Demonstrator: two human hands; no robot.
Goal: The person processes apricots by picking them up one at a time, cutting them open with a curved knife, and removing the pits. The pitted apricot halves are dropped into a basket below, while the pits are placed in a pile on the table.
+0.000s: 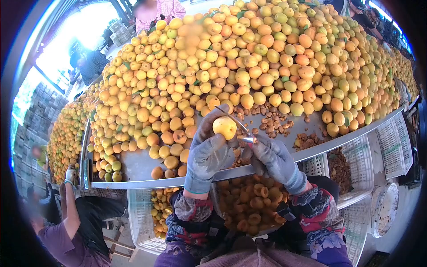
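My left hand (205, 153), in a grey glove, is closed around a yellow apricot (224, 128) above the near edge of the metal table. My right hand (276, 161), gloved as well, grips a small knife (247, 139). Its thin metal blade slants up to the left, passing along the upper right side of the fruit. Whether the blade cuts into the skin cannot be made out. Just beyond both hands lie brown apricot pits (272, 122) and some torn fruit scraps (307, 141).
A large heap of apricots (249, 58) covers the table, whose raised metal rim (147, 183) runs before me. Below are a container of halved apricots (253, 202), a white crate (141, 222) and another crate (359, 167). A person in a purple shirt (66, 244) sits at left.
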